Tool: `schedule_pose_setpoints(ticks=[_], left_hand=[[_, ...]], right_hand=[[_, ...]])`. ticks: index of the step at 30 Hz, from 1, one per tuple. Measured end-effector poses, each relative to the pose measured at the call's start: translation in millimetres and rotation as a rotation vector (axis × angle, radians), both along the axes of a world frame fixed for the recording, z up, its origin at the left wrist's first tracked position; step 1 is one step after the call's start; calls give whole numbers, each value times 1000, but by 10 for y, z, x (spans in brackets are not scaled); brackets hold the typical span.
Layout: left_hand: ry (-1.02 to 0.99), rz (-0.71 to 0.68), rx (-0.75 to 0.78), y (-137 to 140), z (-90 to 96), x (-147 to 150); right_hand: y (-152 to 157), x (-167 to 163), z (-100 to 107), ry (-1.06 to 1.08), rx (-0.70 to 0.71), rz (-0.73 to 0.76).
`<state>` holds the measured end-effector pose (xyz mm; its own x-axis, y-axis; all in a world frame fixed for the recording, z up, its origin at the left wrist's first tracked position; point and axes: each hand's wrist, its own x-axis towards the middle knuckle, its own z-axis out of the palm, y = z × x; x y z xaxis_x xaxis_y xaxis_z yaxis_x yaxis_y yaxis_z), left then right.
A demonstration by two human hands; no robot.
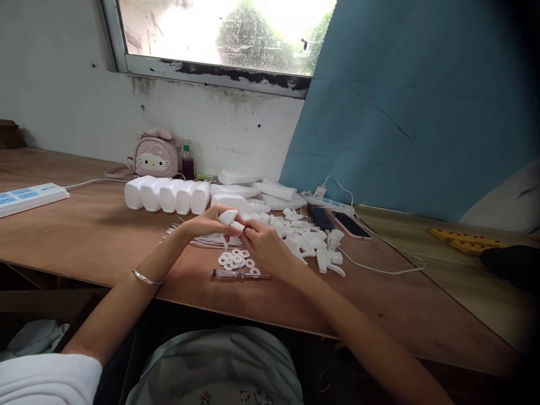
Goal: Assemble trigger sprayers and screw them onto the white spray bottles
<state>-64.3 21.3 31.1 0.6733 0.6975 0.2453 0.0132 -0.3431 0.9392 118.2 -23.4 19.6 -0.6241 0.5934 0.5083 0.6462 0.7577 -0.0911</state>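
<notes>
My left hand is closed around a white trigger spray head, held just above the table. The fingertips of my right hand pinch at the open end of the same spray head; whatever sits between them is too small to make out. Below my hands lie several flat white ring washers. A screwdriver with a clear handle rests in front of the washers. Thin white tubes lie partly behind my left hand. More white spray heads are heaped to the right of my right hand.
White bottles lie in a row at the back, with more bottles piled beside them. A pink bag and a drink bottle stand by the wall. A phone, cables and power strips lie at the sides.
</notes>
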Motion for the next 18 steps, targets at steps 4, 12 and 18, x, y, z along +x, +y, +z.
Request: schedule_pose_setpoints(ticks=[4,12,18], left_hand=[[-28,-56,-26,24,30,-156],[19,-163,-112,117,-5,-279],[-813,-6,-73,256,52,-594]], right_hand=[[-13,-120,187,119,-176,112],[57,-104,408,23,-560,304],[-2,-40,526,78,-620,341]])
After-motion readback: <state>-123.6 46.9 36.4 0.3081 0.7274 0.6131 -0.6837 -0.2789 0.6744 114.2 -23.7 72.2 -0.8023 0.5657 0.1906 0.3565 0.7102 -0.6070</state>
